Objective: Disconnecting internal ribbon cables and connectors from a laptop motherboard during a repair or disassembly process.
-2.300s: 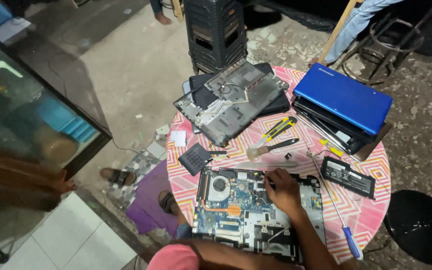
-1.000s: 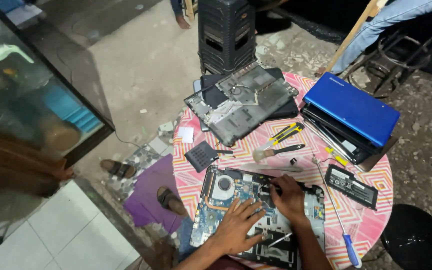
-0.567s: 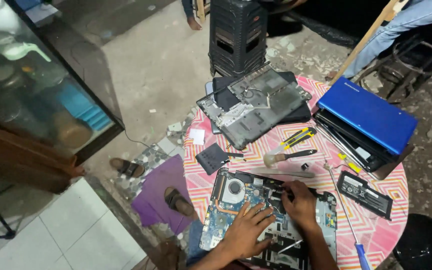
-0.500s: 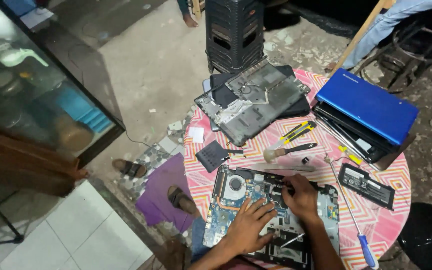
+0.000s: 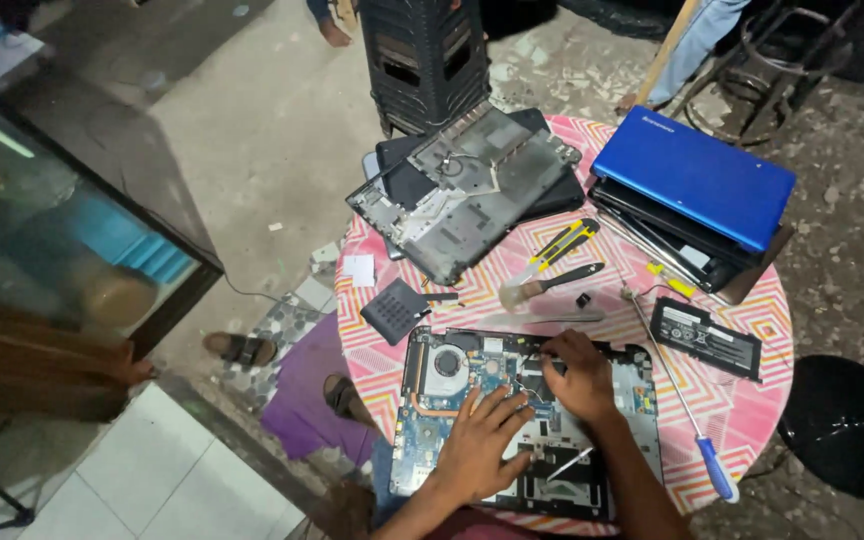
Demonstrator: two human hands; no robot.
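Blue-green circuit board of an opened laptop (image 5: 527,430), near edge of the round patterned table (image 5: 752,400), both hands on it.

Left hand (image 5: 480,447) lies flat on the board, fingers spread, holding nothing. Right hand (image 5: 577,375) rests curled just beside it; whether it pinches anything, cannot tell. Round fan (image 5: 447,364) at the board's left corner. Beyond: small dark cover plate (image 5: 397,310), brush (image 5: 550,284), yellow-handled tool (image 5: 564,244), grey laptop shell (image 5: 467,185), blue laptop (image 5: 694,178). Right side: flat black battery (image 5: 706,338), blue-handled screwdriver (image 5: 687,420).
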